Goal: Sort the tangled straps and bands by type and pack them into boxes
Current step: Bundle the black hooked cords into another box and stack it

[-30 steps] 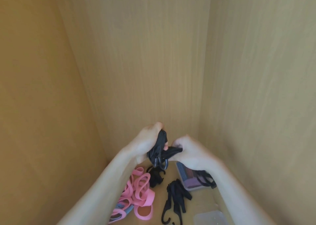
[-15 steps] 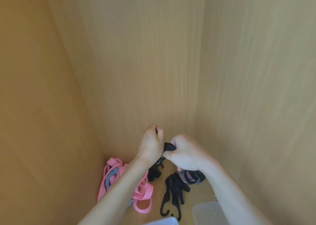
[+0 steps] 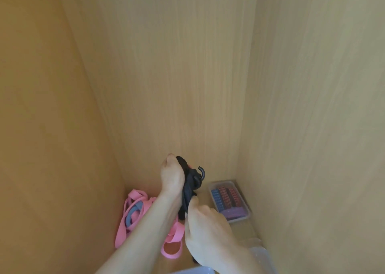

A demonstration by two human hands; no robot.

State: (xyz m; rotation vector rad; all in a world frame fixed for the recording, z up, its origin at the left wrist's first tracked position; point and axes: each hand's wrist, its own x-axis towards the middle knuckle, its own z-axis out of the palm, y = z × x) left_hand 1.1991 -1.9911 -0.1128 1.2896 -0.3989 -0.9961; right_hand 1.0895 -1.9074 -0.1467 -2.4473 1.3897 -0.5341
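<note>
Left hand: your left hand (image 3: 173, 176) was closed around the upper end of a bunched black strap (image 3: 190, 187), held up in front of the far wooden wall (image 3: 177, 75).
Right hand: your right hand (image 3: 208, 230) gripped the lower end of the same strap, nearer to you and just below the left hand.
Strap in hand: it hung between your two hands, clear of the shelf board (image 3: 200, 221), with its black hook (image 3: 201, 172) sticking out to the right near the top.
Packed so far: a clear box (image 3: 221, 182) in the far right corner held striped straps (image 3: 226, 198) in blue, red and purple, laid side by side.
Left to sort: the pink bands (image 3: 133, 197) lay in a loose heap on the left of the board, with a blue-grey band (image 3: 133, 212) looped in among them.
Other boxes: a second clear box (image 3: 262, 255) sat near you on the right, and I could not tell what was in it.
Progress: by my reading, you had one type boxed, the black strap being bundled for packing, and the pink and blue-grey bands not yet separated, so more than half remained.
</note>
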